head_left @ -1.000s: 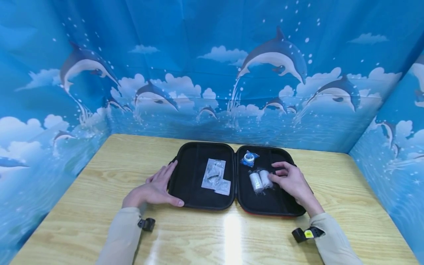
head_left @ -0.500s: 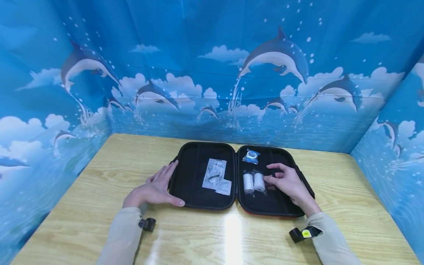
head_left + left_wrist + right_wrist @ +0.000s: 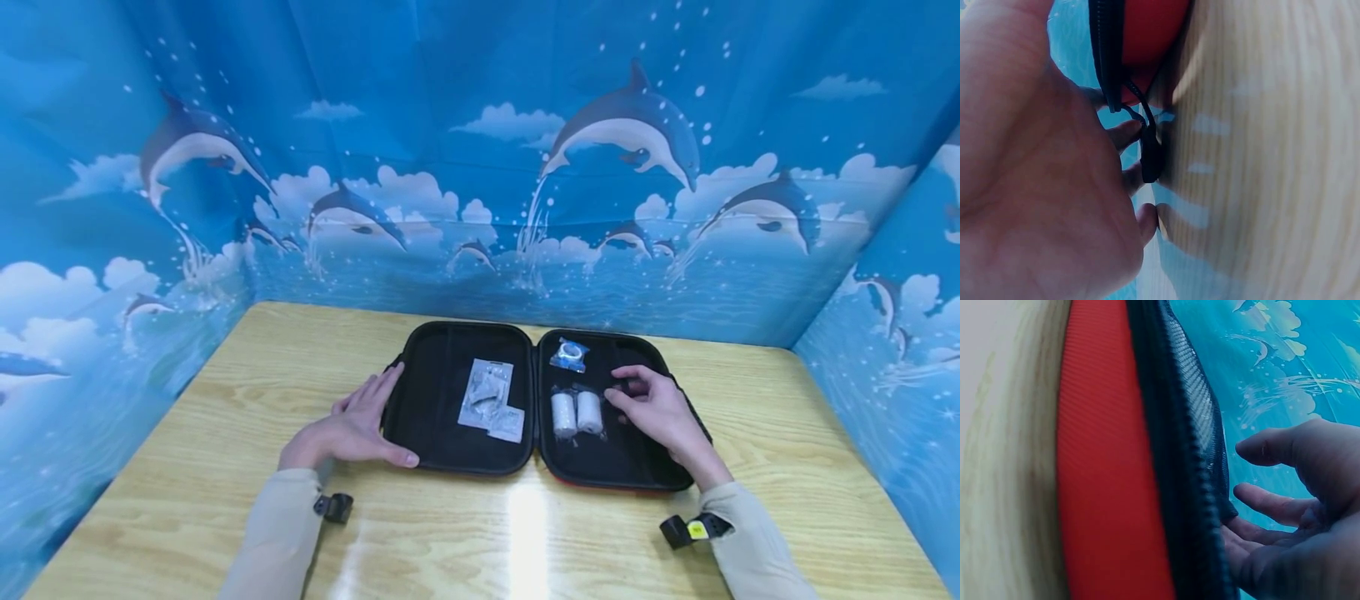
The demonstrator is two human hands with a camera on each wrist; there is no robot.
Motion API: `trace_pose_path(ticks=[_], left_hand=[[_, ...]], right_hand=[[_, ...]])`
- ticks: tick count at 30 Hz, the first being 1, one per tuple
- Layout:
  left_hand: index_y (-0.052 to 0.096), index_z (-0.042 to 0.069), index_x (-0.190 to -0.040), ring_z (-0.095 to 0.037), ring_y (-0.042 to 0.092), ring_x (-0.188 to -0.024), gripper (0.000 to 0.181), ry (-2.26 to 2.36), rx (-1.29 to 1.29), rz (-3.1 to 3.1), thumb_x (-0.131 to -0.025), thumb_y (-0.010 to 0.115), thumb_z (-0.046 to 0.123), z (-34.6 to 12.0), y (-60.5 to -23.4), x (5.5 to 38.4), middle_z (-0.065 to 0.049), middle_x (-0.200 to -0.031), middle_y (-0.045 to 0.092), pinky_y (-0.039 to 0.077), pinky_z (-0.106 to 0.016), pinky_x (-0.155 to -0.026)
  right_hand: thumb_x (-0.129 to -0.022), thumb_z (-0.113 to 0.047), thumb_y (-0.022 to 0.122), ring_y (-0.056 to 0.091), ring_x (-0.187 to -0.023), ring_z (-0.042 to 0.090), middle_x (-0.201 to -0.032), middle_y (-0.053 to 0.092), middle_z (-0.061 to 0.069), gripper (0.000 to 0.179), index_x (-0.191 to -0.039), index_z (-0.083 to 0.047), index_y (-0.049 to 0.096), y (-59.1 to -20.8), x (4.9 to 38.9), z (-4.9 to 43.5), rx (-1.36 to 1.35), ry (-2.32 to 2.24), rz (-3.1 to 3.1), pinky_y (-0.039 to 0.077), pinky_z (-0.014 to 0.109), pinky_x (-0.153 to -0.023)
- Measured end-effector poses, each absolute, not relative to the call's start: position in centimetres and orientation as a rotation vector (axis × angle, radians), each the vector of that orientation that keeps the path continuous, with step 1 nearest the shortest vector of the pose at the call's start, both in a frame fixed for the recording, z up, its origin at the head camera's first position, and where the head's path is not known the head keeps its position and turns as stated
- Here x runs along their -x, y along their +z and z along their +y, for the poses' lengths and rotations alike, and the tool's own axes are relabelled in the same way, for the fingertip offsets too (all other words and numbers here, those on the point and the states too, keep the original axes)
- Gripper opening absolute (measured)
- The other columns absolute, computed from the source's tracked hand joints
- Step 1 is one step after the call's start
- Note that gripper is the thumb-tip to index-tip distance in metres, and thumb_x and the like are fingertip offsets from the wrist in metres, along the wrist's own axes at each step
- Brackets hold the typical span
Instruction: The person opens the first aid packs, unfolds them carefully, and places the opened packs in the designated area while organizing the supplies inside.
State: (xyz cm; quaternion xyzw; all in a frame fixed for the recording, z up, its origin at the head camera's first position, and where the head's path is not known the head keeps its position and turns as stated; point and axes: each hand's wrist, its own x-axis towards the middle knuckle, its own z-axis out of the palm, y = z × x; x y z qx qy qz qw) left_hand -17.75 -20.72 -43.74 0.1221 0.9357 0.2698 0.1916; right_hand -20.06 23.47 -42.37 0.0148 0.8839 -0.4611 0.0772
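A black-lined zip case [image 3: 427, 400] lies spread flat on the table. My left hand [image 3: 348, 429] rests along its left edge, thumb at the near corner and fingers spread. Over the right half hovers my right hand [image 3: 660, 408], fingers slightly bent with nothing between them, its fingertips just right of two wrapped white bandage rolls [image 3: 589, 412]. The rolls stand side by side near the hinge. Behind them is a blue-and-clear packet with a white ring [image 3: 571, 354]. Flat silver-white packets [image 3: 487, 392] overlap in the left half.
Red outer shell [image 3: 1107, 462] and zipper show in the right wrist view. A black zipper pull [image 3: 1150, 153] hangs beside the left fingers. The wooden table [image 3: 450, 542] meets a blue dolphin curtain [image 3: 465, 167] at the back and sides.
The two bandage rolls have shifted left toward the hinge and now stand straighter. The ring packet has moved slightly right. My right hand moved left, then back right off the rolls. My left hand stays put.
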Motion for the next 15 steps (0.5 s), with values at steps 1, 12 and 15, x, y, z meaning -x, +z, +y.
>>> trace_pose_path(ticks=[1,12,15], left_hand=[[-0.010,0.029,-0.165,-0.043,0.000,-0.159,0.143,0.754,-0.336,2.629,-0.064,0.083,0.072,-20.75,-43.89,17.78,-0.013,-0.174,-0.003,0.007,-0.079,-0.116],[-0.010,0.026,-0.165,-0.047,0.000,-0.158,0.142,0.767,-0.362,2.620,-0.067,0.082,0.071,-20.51,-43.07,17.46,-0.018,-0.173,-0.002,0.007,-0.080,-0.114],[-0.011,0.027,-0.165,-0.047,-0.001,-0.158,0.142,0.766,-0.358,2.616,-0.066,0.082,0.072,-20.51,-43.03,17.47,-0.017,-0.173,-0.003,0.007,-0.080,-0.115]], right_hand=[[-0.099,-0.025,0.065,0.070,-0.107,0.032,-0.133,0.060,0.026,0.046,-0.140,-0.005,0.056,-42.27,20.07,23.50,-0.041,-1.336,2.682,0.061,0.039,-0.085],[-0.099,-0.027,0.064,0.059,-0.127,0.043,-0.139,0.060,0.025,0.042,-0.134,-0.006,0.060,-41.51,20.64,23.43,0.046,-1.094,2.904,0.049,0.058,-0.103],[-0.098,-0.027,0.066,0.061,-0.119,0.043,-0.135,0.063,0.024,0.041,-0.133,-0.005,0.062,-41.30,21.05,23.24,0.098,-1.021,2.982,0.049,0.058,-0.097]])
